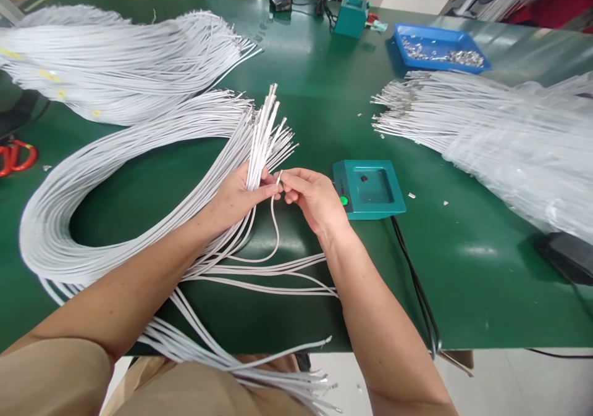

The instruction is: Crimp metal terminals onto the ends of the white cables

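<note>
My left hand (243, 192) is closed round a bunch of white cables (263, 138), whose tipped ends stick up above the fingers. Between its thumb and fingers and the fingertips of my right hand (312, 195) stands the end of a single white cable (276, 228), pinched by both hands. Its length loops down below them. A long curved bundle of the same cables (50, 218) lies around and under my left arm. More loose cable ends (301, 382) hang over the table's front edge near my body. Just right of my right hand sits a teal device (398, 203) with a green button.
Another cable bundle (115, 64) lies at the back left, near red-handled scissors (21, 157). Plastic-wrapped cables (509, 132) cover the right side. A blue tray (442, 65) of small metal parts and a second teal device (351, 18) stand at the back. Black cords (417, 280) cross the front edge.
</note>
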Demonstrator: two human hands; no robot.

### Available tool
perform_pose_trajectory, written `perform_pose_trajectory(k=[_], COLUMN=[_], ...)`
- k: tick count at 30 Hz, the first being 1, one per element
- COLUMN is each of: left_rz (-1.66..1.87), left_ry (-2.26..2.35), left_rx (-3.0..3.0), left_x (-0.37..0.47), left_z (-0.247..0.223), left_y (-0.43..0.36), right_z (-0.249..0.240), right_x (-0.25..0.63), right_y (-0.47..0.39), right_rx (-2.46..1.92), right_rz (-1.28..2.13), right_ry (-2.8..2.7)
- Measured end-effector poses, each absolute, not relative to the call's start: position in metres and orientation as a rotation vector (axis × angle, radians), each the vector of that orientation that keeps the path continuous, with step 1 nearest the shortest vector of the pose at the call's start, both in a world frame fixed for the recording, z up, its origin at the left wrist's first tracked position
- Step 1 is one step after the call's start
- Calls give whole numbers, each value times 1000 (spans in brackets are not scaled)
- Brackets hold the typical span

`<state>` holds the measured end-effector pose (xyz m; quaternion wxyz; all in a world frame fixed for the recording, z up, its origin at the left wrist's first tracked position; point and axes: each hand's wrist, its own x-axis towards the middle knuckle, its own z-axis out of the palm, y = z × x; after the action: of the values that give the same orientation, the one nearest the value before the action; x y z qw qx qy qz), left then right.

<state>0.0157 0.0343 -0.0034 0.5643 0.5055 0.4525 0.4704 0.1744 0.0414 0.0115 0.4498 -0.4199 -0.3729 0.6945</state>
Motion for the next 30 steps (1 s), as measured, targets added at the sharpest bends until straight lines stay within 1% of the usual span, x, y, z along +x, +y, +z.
perform_pose_trajectory(k=[5,11,22,25,30], left_rz=[1095,1044,1091,1090,1098], left_ry=[1004,1009,1053,1066,1092], left_rx=[1240,1347,1204,1207,1224], left_x=[18,18,17,16,14], left_z=[-4,-9,-3,-2,-6], left_y=[32,28,31,32,32], right_z=[14,17,10,12,18], right_x=[173,174,180,179,177], right_y=[41,39,42,42,39], right_rx=[-989,-1043,-863,-903,-1084], right_rz=[1797,1819,1973,1911,1659], right_ry=[-880,-923,-842,-853,-979])
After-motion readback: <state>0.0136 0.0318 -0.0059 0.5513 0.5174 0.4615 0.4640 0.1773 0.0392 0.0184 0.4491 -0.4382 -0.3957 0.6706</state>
